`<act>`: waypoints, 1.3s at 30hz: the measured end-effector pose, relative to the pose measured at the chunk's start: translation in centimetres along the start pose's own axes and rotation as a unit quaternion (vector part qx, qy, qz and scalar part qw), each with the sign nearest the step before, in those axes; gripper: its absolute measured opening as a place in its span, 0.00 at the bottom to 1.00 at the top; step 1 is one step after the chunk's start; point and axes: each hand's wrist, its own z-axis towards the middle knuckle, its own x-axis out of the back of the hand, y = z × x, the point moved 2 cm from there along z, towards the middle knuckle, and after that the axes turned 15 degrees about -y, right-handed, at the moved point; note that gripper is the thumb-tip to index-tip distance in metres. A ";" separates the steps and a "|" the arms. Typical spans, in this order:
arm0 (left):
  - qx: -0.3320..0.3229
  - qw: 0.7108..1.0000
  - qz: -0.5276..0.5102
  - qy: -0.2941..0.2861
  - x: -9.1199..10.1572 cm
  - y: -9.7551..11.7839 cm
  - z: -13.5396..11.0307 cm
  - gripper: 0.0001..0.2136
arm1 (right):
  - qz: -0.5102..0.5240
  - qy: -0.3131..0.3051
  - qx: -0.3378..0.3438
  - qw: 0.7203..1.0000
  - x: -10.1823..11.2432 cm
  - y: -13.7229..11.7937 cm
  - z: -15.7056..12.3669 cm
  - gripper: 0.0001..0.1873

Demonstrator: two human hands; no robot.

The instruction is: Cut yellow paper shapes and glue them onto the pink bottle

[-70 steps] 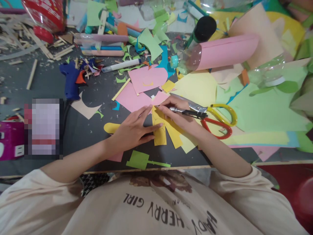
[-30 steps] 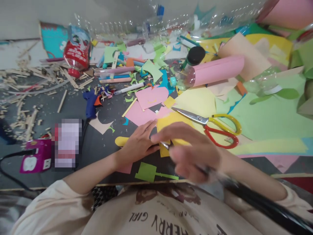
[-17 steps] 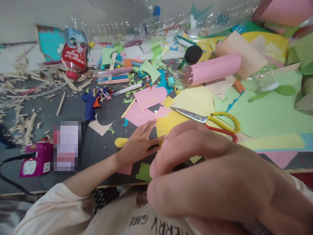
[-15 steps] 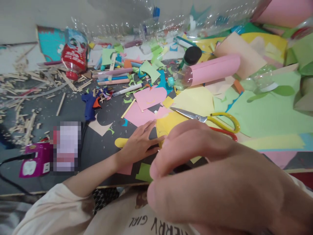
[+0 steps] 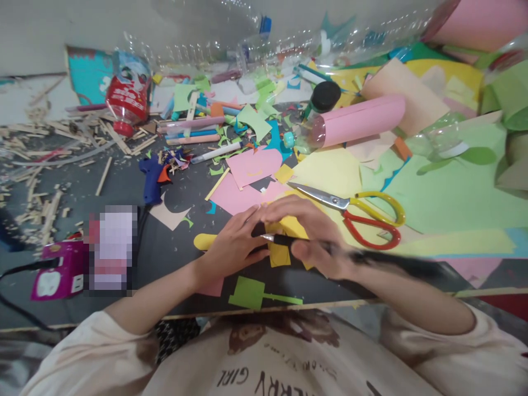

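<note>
My left hand lies flat with fingers stretched out, pressing on a yellow paper cut-out on the dark table. Over the same piece my right hand is closed around a black pen, whose tip points left toward my left fingers. The pen's far end is smeared by motion. Pink paper lies just beyond my left fingertips.
Scissors with yellow and red handles lie just right of my hands. A green cut-out sits near the table edge. A blue glue gun, a pink paper roll, a black-capped bottle, wood sticks and paper scraps crowd the back.
My right hand, which had risen close to the camera, has dropped back to the yellow paper with the pen. The left hand has stayed flat on the paper.
</note>
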 end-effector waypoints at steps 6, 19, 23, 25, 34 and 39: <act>-0.013 1.000 -0.001 -0.014 0.2 -0.1 0.0 0.19 | 0.144 0.100 -0.198 0.964 0.5 7.0 -1.7 0.27; -0.020 1.000 0.007 -0.009 0.5 -0.1 0.0 0.23 | 0.077 0.069 -0.246 0.964 2.4 7.2 -1.8 0.16; -0.015 1.000 0.000 -0.017 0.3 -0.1 0.1 0.24 | 0.063 0.068 -0.254 0.963 2.5 6.8 -1.9 0.14; -0.008 1.000 -0.006 -0.025 0.2 -0.1 0.1 0.24 | 0.056 0.080 -0.264 0.960 2.5 6.8 -2.0 0.13; -0.003 0.999 -0.004 -0.033 0.0 0.0 0.1 0.23 | -0.055 0.075 -0.258 0.962 2.1 6.5 -1.5 0.14; 0.003 0.999 -0.008 -0.037 0.1 0.1 0.2 0.22 | -0.082 0.050 -0.258 0.961 2.0 6.4 -1.4 0.14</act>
